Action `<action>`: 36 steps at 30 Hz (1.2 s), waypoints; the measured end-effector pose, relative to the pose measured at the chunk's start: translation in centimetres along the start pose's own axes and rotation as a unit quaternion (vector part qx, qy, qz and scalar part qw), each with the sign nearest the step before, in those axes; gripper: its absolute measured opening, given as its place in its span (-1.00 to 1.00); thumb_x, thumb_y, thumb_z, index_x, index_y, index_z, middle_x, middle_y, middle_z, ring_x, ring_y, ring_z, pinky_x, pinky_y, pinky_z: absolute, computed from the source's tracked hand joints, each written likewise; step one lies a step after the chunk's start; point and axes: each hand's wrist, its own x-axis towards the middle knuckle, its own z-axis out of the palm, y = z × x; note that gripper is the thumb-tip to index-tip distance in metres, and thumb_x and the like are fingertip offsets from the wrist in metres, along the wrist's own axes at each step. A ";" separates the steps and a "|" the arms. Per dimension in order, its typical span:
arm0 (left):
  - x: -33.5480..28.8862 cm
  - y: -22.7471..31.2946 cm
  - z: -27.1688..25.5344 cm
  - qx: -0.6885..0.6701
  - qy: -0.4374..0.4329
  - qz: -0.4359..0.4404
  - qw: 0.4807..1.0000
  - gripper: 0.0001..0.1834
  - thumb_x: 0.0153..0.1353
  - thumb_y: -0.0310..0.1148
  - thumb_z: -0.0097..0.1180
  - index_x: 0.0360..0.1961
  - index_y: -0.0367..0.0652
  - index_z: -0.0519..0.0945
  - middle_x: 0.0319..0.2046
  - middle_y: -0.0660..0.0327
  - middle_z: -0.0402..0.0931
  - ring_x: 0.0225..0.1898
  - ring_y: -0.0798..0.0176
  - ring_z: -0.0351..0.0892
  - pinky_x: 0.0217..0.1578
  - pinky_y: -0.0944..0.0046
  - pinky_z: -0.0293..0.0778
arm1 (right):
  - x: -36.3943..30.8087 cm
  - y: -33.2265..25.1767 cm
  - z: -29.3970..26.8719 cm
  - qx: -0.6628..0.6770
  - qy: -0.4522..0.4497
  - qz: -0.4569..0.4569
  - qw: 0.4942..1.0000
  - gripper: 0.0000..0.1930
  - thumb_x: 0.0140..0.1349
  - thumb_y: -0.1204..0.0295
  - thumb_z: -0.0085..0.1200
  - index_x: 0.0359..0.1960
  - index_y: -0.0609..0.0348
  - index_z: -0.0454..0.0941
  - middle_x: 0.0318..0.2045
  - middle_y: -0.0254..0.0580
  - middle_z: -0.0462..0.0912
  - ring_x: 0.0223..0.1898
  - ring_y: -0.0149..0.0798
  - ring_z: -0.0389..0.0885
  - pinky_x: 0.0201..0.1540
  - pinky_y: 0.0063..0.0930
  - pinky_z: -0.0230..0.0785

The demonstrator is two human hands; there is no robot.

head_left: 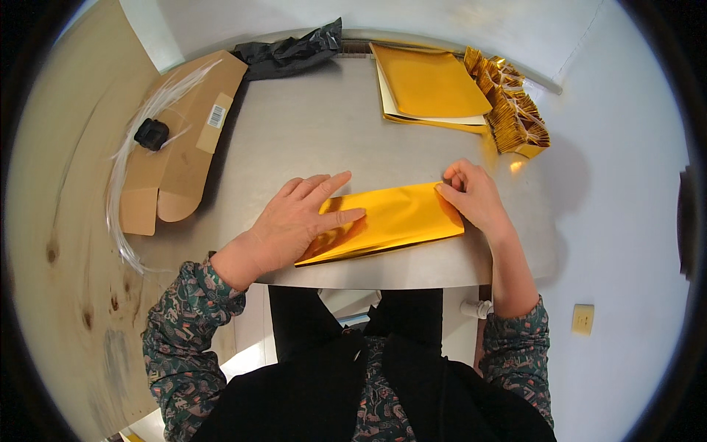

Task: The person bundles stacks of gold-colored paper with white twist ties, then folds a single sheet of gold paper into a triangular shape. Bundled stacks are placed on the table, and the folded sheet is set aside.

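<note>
A folded sheet of shiny gold foil paper (401, 215) lies on the metal table near its front edge, its long side running left to right. My left hand (298, 214) rests over the left end of the sheet, with thumb and fingers spread apart. At the sheet's upper right corner my right hand (473, 195) has its fingers curled in and the thumb against them, pinching the edge of the gold paper. The underside of the sheet is hidden.
A stack of gold sheets (434, 81) lies at the back right, beside bundles of folded gold paper (519, 118). On the left are a cardboard box (180, 158), white strands (118, 184) and a small black object (152, 134). A black plastic bag (291, 55) lies at the back.
</note>
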 end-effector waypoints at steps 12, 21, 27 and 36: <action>7.6 0.6 -2.9 -0.104 -0.168 0.057 0.979 -0.73 0.32 -0.25 0.24 -0.19 -0.27 0.75 -0.08 -0.02 0.64 0.08 -0.03 0.55 0.14 0.10 0.53 | 2.7 1.2 -0.9 0.116 -0.137 0.099 0.979 -0.78 0.19 0.38 0.31 -0.29 0.26 0.56 -0.41 -0.13 0.73 -0.34 -0.25 0.71 -0.26 -0.35 0.52; 12.2 2.5 0.7 -0.096 -0.014 0.021 0.995 -0.72 0.34 -0.37 0.25 0.01 -0.27 0.62 -0.07 0.00 0.63 -0.03 -0.12 0.62 0.01 0.00 0.60 | 3.3 0.2 -1.2 -0.006 -0.129 0.085 0.988 -0.74 0.12 0.33 0.40 -0.32 0.21 0.60 -0.38 -0.22 0.68 -0.31 -0.30 0.61 -0.27 -0.38 0.48; 11.2 3.4 4.0 -0.265 -0.015 0.046 0.963 -0.57 0.37 -0.43 0.21 0.25 -0.24 0.56 0.26 -0.07 0.52 0.33 -0.12 0.46 0.33 0.10 0.45 | 3.2 -0.1 -1.3 0.003 -0.128 0.065 0.990 -0.77 0.17 0.36 0.37 -0.30 0.21 0.59 -0.43 -0.31 0.64 -0.37 -0.38 0.56 -0.34 -0.44 0.44; 9.1 3.6 6.4 -0.162 0.017 0.100 0.981 -0.50 0.43 -0.37 0.15 0.35 -0.27 0.47 0.40 -0.07 0.39 0.49 -0.13 0.28 0.50 -0.03 0.22 | 3.0 -0.3 -1.5 -0.001 -0.123 0.073 0.990 -0.78 0.18 0.36 0.37 -0.31 0.19 0.58 -0.42 -0.31 0.65 -0.37 -0.39 0.57 -0.35 -0.44 0.43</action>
